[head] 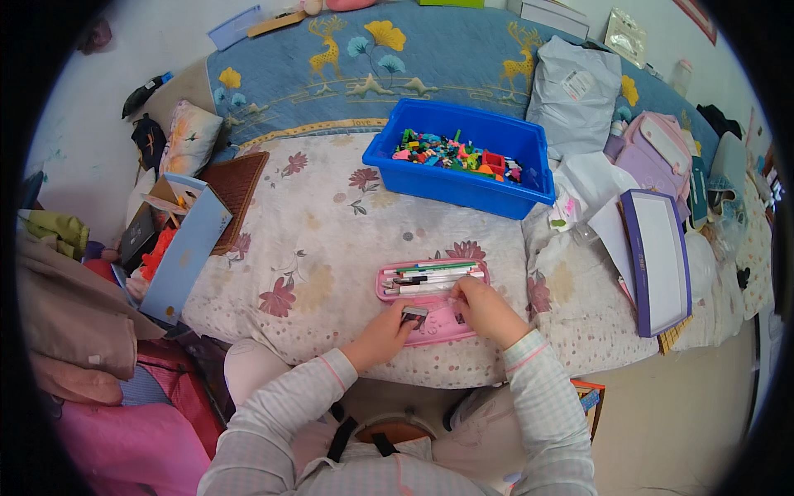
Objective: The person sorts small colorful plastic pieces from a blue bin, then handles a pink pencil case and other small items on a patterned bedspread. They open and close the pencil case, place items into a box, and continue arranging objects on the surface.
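A pink pencil case [379, 286] lies unfolded near the front edge of the sofa seat. White-barrelled pens [428, 289] and a green pencil [434, 269] fill its far half. The near half, a pink lid [441, 322], bears dark marks. My left hand [386, 332] grips a small grey and black block [414, 314], possibly an eraser, over the lid's left side. At the right end of the case is my right hand [487, 310], its fingers bent together over the fold. Whether anything is pinched between those fingers is hard to make out.
Behind the case stands a blue plastic bin [456, 189] of small toy bricks [459, 152]. On the left is a light blue box [189, 248] of odds and ends. A purple box lid [660, 266], a grey mailing bag [574, 96] and a lilac backpack [657, 152] are on the right.
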`<state>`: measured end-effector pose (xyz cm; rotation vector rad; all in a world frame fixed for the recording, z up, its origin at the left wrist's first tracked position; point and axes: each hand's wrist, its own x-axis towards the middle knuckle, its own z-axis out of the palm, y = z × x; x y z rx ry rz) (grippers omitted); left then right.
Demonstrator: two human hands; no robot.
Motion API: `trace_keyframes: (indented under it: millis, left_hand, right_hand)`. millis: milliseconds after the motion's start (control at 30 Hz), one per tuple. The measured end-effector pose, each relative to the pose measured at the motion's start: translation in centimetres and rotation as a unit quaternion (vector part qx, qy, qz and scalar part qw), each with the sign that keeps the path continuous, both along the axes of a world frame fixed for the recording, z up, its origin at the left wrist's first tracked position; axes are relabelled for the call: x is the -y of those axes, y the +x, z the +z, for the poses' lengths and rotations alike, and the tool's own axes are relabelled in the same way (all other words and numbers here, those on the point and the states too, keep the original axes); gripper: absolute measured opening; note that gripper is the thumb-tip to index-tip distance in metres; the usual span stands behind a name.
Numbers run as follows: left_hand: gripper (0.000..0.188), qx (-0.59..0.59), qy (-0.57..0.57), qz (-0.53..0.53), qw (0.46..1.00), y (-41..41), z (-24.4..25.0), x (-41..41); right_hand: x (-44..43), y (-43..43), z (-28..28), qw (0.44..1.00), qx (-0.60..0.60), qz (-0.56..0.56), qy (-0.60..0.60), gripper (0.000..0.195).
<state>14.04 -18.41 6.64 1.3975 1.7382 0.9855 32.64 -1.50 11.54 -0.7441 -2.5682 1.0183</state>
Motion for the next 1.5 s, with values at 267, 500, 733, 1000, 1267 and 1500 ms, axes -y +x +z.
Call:
trace_keyframes:
  millis: [267,500,733,1000,1267,1500]
  left_hand:
    - [0.032,0.012,0.011,0.034,0.999,0.7,0.0,-0.6]
    - [0.026,0.641,0.138,0.126,0.745,-7.4,5.0,3.4]
    - [0.028,0.565,0.248,0.295,0.730,-25.5,11.5,12.8]
    - [0.021,0.131,0.198,0.543,0.805,-43.7,18.8,20.5]
    - [0.033,0.220,0.157,0.365,0.891,-34.3,13.5,14.1]
    - [0.046,0.330,0.006,0.146,0.933,-16.7,5.2,5.0]
  right_hand:
    - [1.0,-1.4,-1.5,0.992,-0.006,-0.003,-0.123,0.021]
    - [0.2,-0.8,-2.2,0.979,-0.050,-0.026,-0.195,0.014]
    - [0.1,-0.1,-2.0,0.973,-0.086,-0.050,-0.209,0.010]
    - [0.1,-1.0,-1.3,0.962,-0.172,-0.120,-0.176,0.006]
    - [-1.7,-2.5,-0.8,0.967,-0.167,-0.071,-0.181,0.009]
    - [1.3,-7.6,-1.0,0.986,-0.165,-0.012,-0.024,0.008]
